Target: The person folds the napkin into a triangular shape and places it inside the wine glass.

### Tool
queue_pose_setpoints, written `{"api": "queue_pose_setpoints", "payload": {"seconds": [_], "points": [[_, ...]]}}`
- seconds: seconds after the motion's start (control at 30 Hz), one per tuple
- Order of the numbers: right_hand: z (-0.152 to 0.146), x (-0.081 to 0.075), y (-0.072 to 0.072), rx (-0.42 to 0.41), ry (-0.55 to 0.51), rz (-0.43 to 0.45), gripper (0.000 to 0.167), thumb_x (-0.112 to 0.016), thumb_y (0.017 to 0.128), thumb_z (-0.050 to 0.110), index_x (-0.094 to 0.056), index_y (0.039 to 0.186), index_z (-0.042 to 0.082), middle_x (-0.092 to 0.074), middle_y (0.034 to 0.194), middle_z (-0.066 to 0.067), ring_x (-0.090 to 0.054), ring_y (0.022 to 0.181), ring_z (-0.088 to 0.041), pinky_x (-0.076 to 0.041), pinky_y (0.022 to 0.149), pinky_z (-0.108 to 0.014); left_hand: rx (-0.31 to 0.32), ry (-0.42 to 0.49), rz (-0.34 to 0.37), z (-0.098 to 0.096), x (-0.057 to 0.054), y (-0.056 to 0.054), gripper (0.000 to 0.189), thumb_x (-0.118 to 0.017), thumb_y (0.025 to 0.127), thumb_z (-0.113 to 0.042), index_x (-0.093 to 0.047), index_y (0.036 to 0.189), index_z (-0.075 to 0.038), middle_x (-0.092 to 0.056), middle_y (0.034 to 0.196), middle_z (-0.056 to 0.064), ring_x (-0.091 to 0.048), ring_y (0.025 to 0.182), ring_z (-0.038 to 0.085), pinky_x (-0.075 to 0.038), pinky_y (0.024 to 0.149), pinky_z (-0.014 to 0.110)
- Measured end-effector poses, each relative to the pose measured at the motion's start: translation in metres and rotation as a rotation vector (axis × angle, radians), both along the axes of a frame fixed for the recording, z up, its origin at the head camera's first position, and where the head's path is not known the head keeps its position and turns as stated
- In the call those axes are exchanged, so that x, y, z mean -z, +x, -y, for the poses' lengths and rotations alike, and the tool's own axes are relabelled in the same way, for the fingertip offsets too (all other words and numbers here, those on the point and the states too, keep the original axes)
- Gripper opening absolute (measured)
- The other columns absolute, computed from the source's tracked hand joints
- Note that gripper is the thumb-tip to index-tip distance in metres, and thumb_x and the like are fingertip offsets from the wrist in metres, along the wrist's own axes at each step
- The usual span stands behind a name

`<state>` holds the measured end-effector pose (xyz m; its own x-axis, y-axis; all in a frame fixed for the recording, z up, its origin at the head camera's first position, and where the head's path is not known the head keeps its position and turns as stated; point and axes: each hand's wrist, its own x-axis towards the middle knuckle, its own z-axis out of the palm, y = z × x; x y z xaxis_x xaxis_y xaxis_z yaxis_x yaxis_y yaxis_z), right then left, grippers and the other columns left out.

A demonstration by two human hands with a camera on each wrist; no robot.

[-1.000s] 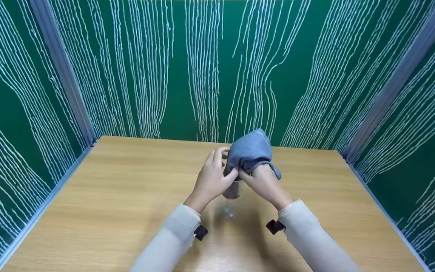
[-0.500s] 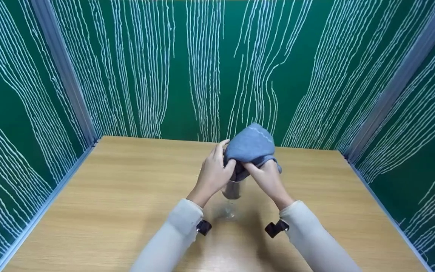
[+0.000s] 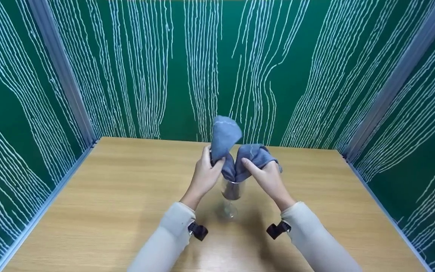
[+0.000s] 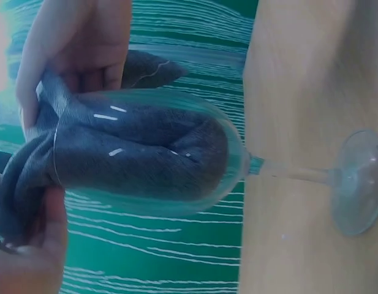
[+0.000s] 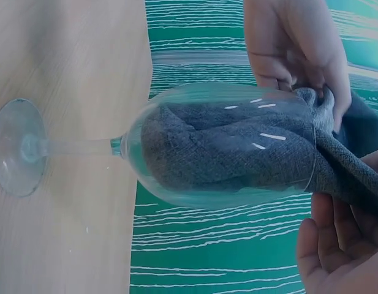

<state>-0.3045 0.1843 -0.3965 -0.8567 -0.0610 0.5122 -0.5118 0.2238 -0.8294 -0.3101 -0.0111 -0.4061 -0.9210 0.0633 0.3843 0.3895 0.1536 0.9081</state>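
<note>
A clear stemmed wine glass [image 3: 232,192] stands upright on the table between my hands. A grey-blue cloth [image 3: 225,136] is tucked into its bowl; the stuffed part [image 4: 146,144] shows folded through the glass in the left wrist view. Above the rim the cloth splits into two parts. My left hand [image 3: 203,175] grips the taller, pointed part, thumb in front. The bunched right part is pinched by my right hand [image 3: 270,181], with its thumb toward me. Both hands are at rim height. The glass's foot [image 5: 20,147] rests on the wood.
The light wooden table [image 3: 134,204] reaches back to a green wall [image 3: 179,75] with white wavy lines. Similar panels [image 3: 410,162] close off the sides. Each wrist wears a small black camera [image 3: 198,230] on a strap.
The cloth, earlier one folded dome held to the right above the glass, is now parted in two. My left hand has drawn its part up and left; the glass has stayed in place.
</note>
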Motion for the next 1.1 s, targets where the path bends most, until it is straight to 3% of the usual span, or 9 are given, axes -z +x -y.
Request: {"api": "queue_pose_setpoints", "payload": {"seconds": [0.13, 0.27, 0.4, 0.57, 0.7, 0.83, 0.93, 1.0, 1.1], "points": [[-0.004, 0.005, 0.003, 0.017, 0.021, 0.071, 0.021, -0.072, 0.095, 0.023, -0.06, 0.089, 0.006, -0.055, 0.085, -0.003, -0.053, 0.082, -0.018, -0.044, 0.071, -0.028, 0.056, 0.185, 0.1, 0.006, 0.008, 0.001, 0.047, -0.05, 0.102, -0.015, -0.038, 0.145, -0.001, -0.058, 0.129, 0.019, -0.059, 0.116, 0.028, -0.044, 0.103, 0.044], [-0.006, 0.011, 0.004, -0.012, -0.015, 0.149, 0.021, -0.068, 0.097, 0.023, -0.06, 0.098, 0.004, -0.057, 0.09, -0.005, -0.054, 0.084, -0.019, -0.048, 0.073, -0.03, 0.081, 0.295, 0.194, 0.01, 0.016, 0.002, 0.041, -0.045, 0.1, -0.014, -0.044, 0.135, 0.007, -0.059, 0.119, 0.018, -0.062, 0.102, 0.023, -0.052, 0.091, 0.04], [-0.006, 0.017, 0.004, 0.0, -0.049, 0.225, 0.018, -0.067, 0.098, 0.02, -0.058, 0.098, 0.004, -0.057, 0.085, -0.004, -0.054, 0.078, -0.018, -0.05, 0.07, -0.032, 0.078, 0.261, 0.222, 0.013, 0.024, 0.003, 0.037, -0.049, 0.098, -0.015, -0.051, 0.125, 0.009, -0.059, 0.116, 0.014, -0.059, 0.098, 0.018, -0.054, 0.083, 0.036], [-0.005, 0.021, 0.005, 0.03, -0.085, 0.325, 0.02, -0.067, 0.097, 0.024, -0.058, 0.091, 0.007, -0.056, 0.076, -0.003, -0.053, 0.071, -0.018, -0.046, 0.062, -0.029, 0.111, 0.213, 0.276, 0.017, 0.03, 0.005, 0.036, -0.05, 0.101, -0.02, -0.056, 0.121, 0.009, -0.063, 0.11, 0.014, -0.062, 0.097, 0.023, -0.054, 0.084, 0.037], [-0.01, 0.026, 0.006, -0.043, -0.088, 0.404, 0.029, -0.063, 0.1, 0.031, -0.056, 0.081, 0.01, -0.053, 0.068, -0.003, -0.048, 0.063, -0.016, -0.04, 0.057, -0.027, 0.154, 0.102, 0.303, 0.028, 0.032, 0.009, 0.044, -0.044, 0.105, -0.033, -0.064, 0.107, 0.006, -0.068, 0.095, 0.015, -0.064, 0.081, 0.022, -0.053, 0.076, 0.034], [-0.023, 0.024, 0.008, -0.18, 0.027, 0.423, 0.043, -0.053, 0.105, 0.037, -0.059, 0.078, 0.003, -0.054, 0.064, -0.003, -0.047, 0.057, -0.014, -0.041, 0.056, -0.026, 0.215, -0.098, 0.261, 0.044, 0.03, 0.014, 0.061, -0.034, 0.108, -0.046, -0.073, 0.098, 0.0, -0.068, 0.079, 0.009, -0.062, 0.067, 0.017, -0.053, 0.064, 0.034], [-0.033, 0.014, 0.014, -0.242, 0.18, 0.397, 0.054, -0.049, 0.106, 0.039, -0.064, 0.073, -0.001, -0.056, 0.058, -0.004, -0.048, 0.051, -0.013, -0.043, 0.052, -0.025, 0.214, -0.227, 0.196, 0.054, 0.023, 0.02, 0.057, -0.04, 0.106, -0.051, -0.076, 0.092, -0.009, -0.067, 0.071, 0.003, -0.061, 0.062, 0.016, -0.053, 0.061, 0.035], [-0.039, 0.005, 0.018, -0.239, 0.275, 0.334, 0.054, -0.051, 0.105, 0.039, -0.066, 0.071, 0.0, -0.058, 0.057, -0.004, -0.05, 0.049, -0.013, -0.045, 0.05, -0.025, 0.187, -0.28, 0.119, 0.059, 0.017, 0.023, 0.049, -0.049, 0.103, -0.05, -0.076, 0.084, -0.013, -0.066, 0.067, 0.001, -0.06, 0.061, 0.017, -0.05, 0.059, 0.034], [-0.042, -0.005, 0.022, -0.17, 0.333, 0.151, 0.04, -0.061, 0.102, 0.031, -0.069, 0.071, 0.006, -0.061, 0.059, 0.0, -0.053, 0.049, -0.014, -0.045, 0.046, -0.024, 0.12, -0.312, -0.04, 0.06, 0.006, 0.026, 0.033, -0.062, 0.099, -0.04, -0.073, 0.078, -0.017, -0.062, 0.067, -0.003, -0.058, 0.063, 0.018, -0.045, 0.058, 0.031]]}}
